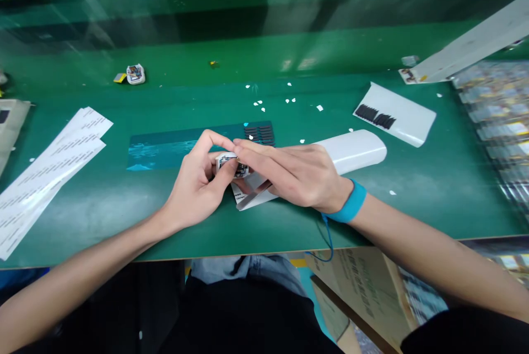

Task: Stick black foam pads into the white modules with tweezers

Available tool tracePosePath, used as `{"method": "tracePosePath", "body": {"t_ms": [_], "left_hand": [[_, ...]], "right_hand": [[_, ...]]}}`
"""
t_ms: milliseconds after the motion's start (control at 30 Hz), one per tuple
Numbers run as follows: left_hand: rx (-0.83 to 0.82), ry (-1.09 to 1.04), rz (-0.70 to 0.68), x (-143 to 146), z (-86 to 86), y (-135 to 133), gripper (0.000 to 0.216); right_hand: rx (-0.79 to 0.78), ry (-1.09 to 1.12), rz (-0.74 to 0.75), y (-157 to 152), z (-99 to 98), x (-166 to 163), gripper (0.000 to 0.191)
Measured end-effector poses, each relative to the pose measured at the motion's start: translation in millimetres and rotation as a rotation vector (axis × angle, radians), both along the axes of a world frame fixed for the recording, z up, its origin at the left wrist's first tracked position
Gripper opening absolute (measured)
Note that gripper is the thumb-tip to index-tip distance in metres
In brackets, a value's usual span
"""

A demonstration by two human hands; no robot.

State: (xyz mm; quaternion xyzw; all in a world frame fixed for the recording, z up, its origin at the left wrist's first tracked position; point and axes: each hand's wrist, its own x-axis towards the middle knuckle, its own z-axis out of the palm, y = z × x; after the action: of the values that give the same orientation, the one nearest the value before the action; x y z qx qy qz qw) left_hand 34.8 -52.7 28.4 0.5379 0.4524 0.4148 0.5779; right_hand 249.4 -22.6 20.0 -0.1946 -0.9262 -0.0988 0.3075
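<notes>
Left hand: the left hand point(200, 183) has its fingers curled round the small white-cased device point(225, 159), thumb across its open face.
Device: held just above the table point(289, 232), near the middle of its front part, with circuitry showing inside the white rim.
Right hand: the right hand point(303, 175) comes in from the other side, fingers bunched narrowly and tips at the device's upper edge; I cannot tell whether they pinch anything there.
Metal tool: a slim metal tool point(254, 195) slants out from under the right hand, its held end hidden.
Wristband: a blue wristband point(351, 202) with a cord circles the right wrist.
White sheet: a glossy white sheet point(355, 150) lies beneath the right hand, its far end curved.
Teal film: a teal film point(161, 150) lies flat just beyond the hands, black strips at its right end.
Black strips: more black strips point(374, 116) sit on a pale backing sheet point(407, 117) at right.
Printed sheets: overlapping printed sheets point(53, 166) lie at left.
Second device: another white-cased unit point(135, 74) rests at the back left, beside a yellow-edged piece point(119, 78).
</notes>
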Motion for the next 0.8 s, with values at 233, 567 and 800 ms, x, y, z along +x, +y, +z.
{"method": "tracePosePath", "body": {"t_ms": [233, 567, 800], "left_hand": [[0.139, 0.029, 0.109, 3.7, 1.1, -7.3, 0.022], [0.227, 0.127, 0.150, 3.8, 3.0, -9.5, 0.029], [0.230, 0.142, -0.001, 0.1, -5.6, -6.5, 0.016]], "right_hand": [[0.023, 0.011, -0.022, -2.9, -2.1, -2.6, 0.035], [-0.572, 0.354, -0.054, -8.6, 4.5, -17.6, 0.023], [-0.961, 0.510, -0.029, -2.9, 2.7, -23.7, 0.032]]}}
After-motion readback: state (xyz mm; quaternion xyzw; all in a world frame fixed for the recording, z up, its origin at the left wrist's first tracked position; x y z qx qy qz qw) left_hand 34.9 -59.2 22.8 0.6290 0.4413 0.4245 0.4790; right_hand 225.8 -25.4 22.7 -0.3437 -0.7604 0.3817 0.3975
